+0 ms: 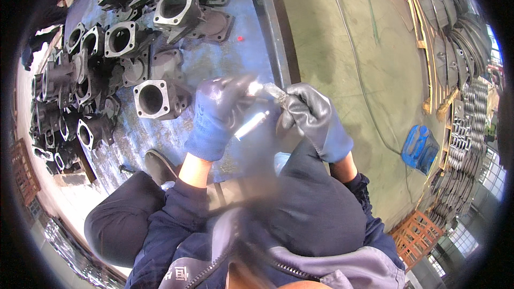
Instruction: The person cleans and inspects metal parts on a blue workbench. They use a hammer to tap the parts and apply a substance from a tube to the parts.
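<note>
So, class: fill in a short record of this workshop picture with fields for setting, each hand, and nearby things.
setting: workshop floor, seen from a head camera
left hand: in a blue glove, on a blurred shiny metal piece
right hand: in a grey glove, gripping one end of a blurred metal piece
nearby: dark metal castings on a blue sheet; blue canister; stacked rings

Both gloves are blue with dark grey palms: the left hand (217, 115) and the right hand (313, 120) close on a shiny silver piece (251, 124). The sleeves (182, 203) are navy. Far left, dull grey castings (155, 99) lie on a mottled blue sheet (214, 64). The floor (342, 48) is pale green. A blue can (419, 148) stands right, an orange crate (416, 235) near right.
</note>
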Available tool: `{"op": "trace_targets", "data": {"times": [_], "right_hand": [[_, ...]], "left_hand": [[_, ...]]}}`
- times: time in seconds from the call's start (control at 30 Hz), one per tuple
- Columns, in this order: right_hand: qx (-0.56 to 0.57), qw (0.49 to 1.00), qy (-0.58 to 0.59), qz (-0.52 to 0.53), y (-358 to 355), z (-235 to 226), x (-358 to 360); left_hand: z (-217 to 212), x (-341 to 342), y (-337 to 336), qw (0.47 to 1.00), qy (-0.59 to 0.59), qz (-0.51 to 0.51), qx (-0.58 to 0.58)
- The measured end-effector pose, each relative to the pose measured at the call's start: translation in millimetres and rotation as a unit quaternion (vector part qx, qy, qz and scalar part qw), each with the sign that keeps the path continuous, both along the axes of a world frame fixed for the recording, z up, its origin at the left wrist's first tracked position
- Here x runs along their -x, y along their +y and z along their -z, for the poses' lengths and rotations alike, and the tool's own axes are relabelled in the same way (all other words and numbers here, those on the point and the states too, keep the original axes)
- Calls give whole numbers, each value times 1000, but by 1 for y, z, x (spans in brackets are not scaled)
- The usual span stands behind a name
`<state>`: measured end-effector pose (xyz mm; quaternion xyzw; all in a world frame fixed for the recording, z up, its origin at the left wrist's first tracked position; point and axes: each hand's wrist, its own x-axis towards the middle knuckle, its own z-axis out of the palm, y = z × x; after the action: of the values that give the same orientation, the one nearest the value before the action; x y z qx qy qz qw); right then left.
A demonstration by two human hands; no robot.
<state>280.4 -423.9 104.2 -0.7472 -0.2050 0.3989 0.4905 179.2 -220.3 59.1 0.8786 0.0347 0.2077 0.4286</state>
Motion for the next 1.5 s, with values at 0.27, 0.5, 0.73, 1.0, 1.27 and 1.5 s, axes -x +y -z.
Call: {"op": "trace_targets", "data": {"times": [0.27,0.5,0.73,1.0,1.27,1.5], "right_hand": [[-75,967,156,185,-35,90,-22],[113,965,-228,59,-53,173,-46],[81,944,-317,32,-56,195,-41],[304,749,-580,-98,-63,225,-29],[344,745,-561,-109,-62,218,-20],[366,790,-463,-166,-45,154,-19]], "left_hand": [[49,15,4,995,89,-35,-19],[72,25,6,993,108,-48,-27],[72,26,4,991,122,-48,4],[71,24,4,992,115,-53,3],[64,24,2,991,118,-56,28],[74,26,5,992,99,-66,52]]}}
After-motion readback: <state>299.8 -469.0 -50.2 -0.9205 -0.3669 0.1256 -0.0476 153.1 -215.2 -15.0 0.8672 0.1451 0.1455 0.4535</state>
